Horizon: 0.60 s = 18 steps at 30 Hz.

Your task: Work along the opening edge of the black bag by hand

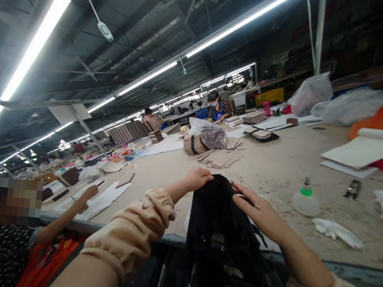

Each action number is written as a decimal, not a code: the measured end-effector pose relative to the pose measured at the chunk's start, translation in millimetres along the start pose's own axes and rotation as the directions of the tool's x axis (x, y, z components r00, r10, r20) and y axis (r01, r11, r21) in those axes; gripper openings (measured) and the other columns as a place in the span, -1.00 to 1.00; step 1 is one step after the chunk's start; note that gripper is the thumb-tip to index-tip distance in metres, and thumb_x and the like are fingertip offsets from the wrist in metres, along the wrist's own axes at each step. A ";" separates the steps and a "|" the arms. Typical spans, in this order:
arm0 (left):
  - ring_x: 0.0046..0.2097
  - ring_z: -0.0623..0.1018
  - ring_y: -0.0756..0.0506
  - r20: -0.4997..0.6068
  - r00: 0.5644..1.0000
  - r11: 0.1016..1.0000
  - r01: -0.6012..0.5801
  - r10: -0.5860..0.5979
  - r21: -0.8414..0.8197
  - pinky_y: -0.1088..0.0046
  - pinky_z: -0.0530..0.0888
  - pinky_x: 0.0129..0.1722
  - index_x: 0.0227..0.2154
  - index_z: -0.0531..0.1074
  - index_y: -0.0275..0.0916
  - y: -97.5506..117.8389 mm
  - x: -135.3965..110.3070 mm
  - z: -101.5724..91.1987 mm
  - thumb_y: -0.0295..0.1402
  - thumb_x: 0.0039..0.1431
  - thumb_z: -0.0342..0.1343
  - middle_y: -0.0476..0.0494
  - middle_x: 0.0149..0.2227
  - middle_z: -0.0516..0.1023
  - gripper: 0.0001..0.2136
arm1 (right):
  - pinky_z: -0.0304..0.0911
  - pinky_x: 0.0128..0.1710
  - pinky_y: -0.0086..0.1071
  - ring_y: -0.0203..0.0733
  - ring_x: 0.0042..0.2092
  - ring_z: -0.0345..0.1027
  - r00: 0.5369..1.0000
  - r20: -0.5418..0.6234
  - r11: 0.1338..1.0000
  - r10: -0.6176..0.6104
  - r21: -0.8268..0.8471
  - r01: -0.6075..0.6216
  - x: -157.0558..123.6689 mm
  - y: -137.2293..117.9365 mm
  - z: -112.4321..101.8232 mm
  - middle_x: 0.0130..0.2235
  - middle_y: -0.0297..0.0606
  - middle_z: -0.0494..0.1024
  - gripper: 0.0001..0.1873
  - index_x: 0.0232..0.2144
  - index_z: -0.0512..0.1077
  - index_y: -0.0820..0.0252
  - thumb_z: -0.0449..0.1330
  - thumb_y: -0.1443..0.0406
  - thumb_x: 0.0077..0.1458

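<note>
A black bag [219, 223] of soft dark material stands upright at the near edge of a long worktable [277, 170]. My left hand [195, 178] is closed round the bag's top left edge, fingers curled over it. On the bag's upper right side lies my right hand [256, 208], its fingers stretched out flat against the material. Both my arms wear peach sleeves with gathered cuffs.
A white squeeze bottle with a green cap [305, 200], a metal clip [352, 189] and white cloths [337, 231] lie to the right. Stacks of tan cardboard pieces [220, 157] sit further back. A person [7, 229] sits at my left; others work far down the table.
</note>
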<state>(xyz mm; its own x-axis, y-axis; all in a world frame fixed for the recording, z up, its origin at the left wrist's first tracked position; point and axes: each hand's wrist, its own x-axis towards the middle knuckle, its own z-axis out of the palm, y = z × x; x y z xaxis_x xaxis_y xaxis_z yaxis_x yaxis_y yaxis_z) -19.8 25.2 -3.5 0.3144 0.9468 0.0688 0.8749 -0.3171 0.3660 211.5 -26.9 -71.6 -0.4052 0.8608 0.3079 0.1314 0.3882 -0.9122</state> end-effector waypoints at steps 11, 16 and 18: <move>-0.40 0.38 0.01 0.056 0.998 0.979 0.012 -0.024 0.204 0.55 0.26 -0.40 -0.38 0.49 -0.30 5.6 -26.9 -25.9 -0.17 0.15 -0.03 -0.05 -0.45 0.46 -0.69 | 0.06 0.13 -0.12 -0.01 0.08 0.17 1.000 0.001 0.990 -0.017 -0.141 0.017 -2.1 0.7 -8.2 0.08 -0.19 0.31 -0.37 0.11 0.27 0.19 -0.06 -0.08 0.16; -0.35 0.44 -0.10 0.038 0.997 0.814 0.032 -0.066 0.580 0.46 0.30 -0.36 -0.39 0.48 -0.27 18.1 -26.7 -24.5 -0.26 0.18 -0.07 -0.18 -0.43 0.48 -0.74 | 0.09 0.11 -0.10 0.01 0.06 0.20 1.000 0.014 0.986 -0.020 -0.168 0.022 0.1 -1.3 -5.2 0.05 -0.22 0.35 -0.43 0.07 0.32 0.16 -0.07 -0.05 0.18; -0.32 0.47 -0.15 0.026 0.995 0.785 0.063 -0.100 0.616 0.42 0.32 -0.34 -0.36 0.48 -0.27 20.8 -22.7 -19.2 -0.25 0.19 -0.09 -0.23 -0.40 0.49 -0.73 | 0.09 0.11 -0.10 0.00 0.07 0.19 0.999 0.009 0.983 -0.040 -0.179 0.041 0.4 -1.6 -3.8 0.05 -0.24 0.36 -0.45 0.04 0.35 0.17 -0.07 -0.03 0.19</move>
<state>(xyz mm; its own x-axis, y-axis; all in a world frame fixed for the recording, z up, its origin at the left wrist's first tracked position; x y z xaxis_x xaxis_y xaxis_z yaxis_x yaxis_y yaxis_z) -15.8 -1.8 20.4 0.2342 0.9722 0.0080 0.9338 -0.2226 -0.2802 214.5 -25.9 -69.0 -0.4186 0.8415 0.3417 0.2745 0.4759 -0.8356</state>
